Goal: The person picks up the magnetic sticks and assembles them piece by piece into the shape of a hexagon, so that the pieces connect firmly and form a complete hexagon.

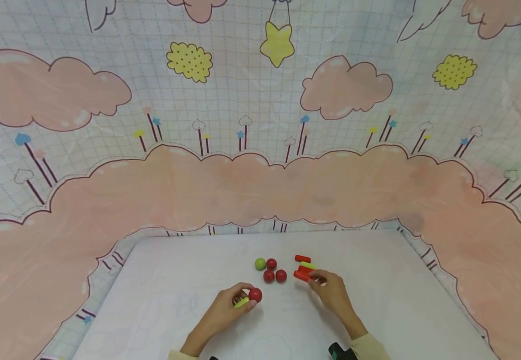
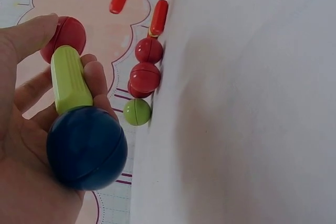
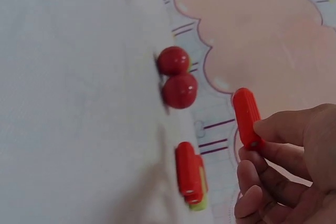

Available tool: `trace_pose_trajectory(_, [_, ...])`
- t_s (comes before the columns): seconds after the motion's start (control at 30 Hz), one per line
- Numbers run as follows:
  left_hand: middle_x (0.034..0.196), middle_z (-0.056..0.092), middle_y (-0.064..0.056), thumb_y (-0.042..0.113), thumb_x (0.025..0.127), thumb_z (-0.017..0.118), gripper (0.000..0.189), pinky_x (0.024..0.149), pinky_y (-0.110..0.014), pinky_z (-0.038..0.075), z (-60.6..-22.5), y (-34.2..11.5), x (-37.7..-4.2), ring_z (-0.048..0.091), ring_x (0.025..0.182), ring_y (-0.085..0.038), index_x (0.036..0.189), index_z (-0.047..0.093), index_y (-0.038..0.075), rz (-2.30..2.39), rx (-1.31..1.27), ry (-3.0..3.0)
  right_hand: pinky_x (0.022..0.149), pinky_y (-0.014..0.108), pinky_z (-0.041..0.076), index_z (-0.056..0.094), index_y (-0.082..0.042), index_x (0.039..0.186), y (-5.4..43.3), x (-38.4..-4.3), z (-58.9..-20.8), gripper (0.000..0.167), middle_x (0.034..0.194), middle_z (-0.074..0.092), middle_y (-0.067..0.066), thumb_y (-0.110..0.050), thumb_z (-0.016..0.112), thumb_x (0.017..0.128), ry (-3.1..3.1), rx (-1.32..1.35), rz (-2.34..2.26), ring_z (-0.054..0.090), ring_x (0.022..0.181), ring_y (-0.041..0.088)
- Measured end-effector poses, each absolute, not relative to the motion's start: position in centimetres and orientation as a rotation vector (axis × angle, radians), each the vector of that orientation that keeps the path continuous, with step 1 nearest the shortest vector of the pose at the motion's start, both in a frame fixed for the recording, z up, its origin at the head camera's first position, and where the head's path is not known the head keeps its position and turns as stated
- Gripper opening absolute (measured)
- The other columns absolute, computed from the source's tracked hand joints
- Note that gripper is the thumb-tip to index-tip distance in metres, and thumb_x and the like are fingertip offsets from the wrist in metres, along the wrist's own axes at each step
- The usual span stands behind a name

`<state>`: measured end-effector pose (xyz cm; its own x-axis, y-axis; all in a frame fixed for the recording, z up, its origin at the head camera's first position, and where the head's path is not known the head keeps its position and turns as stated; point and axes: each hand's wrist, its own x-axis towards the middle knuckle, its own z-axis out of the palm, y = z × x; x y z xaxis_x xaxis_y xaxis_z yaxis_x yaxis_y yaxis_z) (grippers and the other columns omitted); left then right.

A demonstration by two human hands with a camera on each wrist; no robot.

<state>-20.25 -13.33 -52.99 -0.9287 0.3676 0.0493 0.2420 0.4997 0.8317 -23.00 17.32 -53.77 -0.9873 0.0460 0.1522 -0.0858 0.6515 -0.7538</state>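
Note:
My left hand (image 1: 224, 307) holds a joined toy piece: a red ball (image 2: 68, 38), a yellow-green rod (image 2: 71, 80) and a larger blue ball (image 2: 86, 148) in a line. In the head view the blue ball is hidden behind the hand. With thumb and fingers, my right hand (image 1: 334, 295) pinches a red rod (image 3: 245, 116) at one end, lifted off the table. Beside it lie other red rods (image 1: 303, 258) and a yellow-green rod (image 1: 307, 265). Red balls (image 1: 281, 276) and one green ball (image 1: 260, 264) sit in a group between the hands.
The white table (image 1: 161, 280) bears all the loose pieces near its middle. Behind it hangs a patterned cloth (image 1: 242, 190) with clouds and stars. A dark device (image 1: 342, 351) is at the right wrist.

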Motion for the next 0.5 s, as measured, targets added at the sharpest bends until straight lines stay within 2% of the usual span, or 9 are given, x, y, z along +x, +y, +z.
trace_pose_trajectory(0.17, [0.091, 0.064, 0.003, 0.043, 0.091, 0.068, 0.040, 0.065, -0.022, 0.043, -52.7, -13.5, -20.4, 0.054, 0.077, -0.005, 0.120, 0.063, 0.017, 1.331, 0.576, 2.672, 0.059, 0.021, 0.040, 0.073, -0.009, 0.104, 16.9, -22.5, -52.5, 0.018, 0.088, 0.067, 0.002, -0.010, 0.073, 0.086, -2.690, 0.074, 1.277, 0.053, 0.080, 0.014])
trace_pose_trajectory(0.5, [0.091, 0.065, 0.004, 0.042, 0.090, 0.069, 0.040, 0.066, -0.021, 0.044, -52.0, -13.4, -20.6, 0.054, 0.078, -0.006, 0.121, 0.063, 0.017, 1.290, 0.602, 2.722, 0.067, 0.021, 0.047, 0.073, -0.013, 0.105, 15.9, -21.3, -50.4, 0.020, 0.089, 0.068, -0.003, -0.009, 0.074, 0.086, -2.630, 0.184, 1.320, 0.057, 0.086, 0.013])
